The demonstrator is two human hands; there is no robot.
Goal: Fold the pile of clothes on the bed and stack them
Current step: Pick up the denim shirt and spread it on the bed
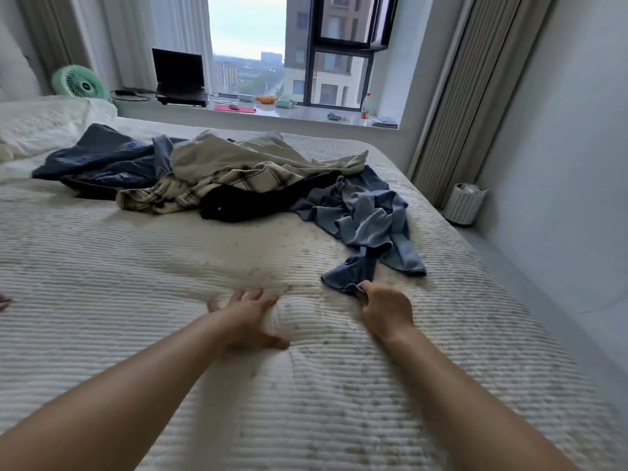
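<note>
The blue garment (365,215) sprawls crumpled at the right of the bed (102,266), its near corner pinched by the right hand (382,309); its far edge touches the rest of the pile (210,175), which lies unfolded across the far middle. Dragged nearer by one corner, it could snag the black piece (238,202) and pull the heap along, or bunch tighter. The left hand (249,317) presses flat on the ribbed cream cover, fingers spread, holding nothing. Beyond, a window sill carries a laptop (178,78) and green fan (81,83); a ribbed bin (464,203) stands far right.
</note>
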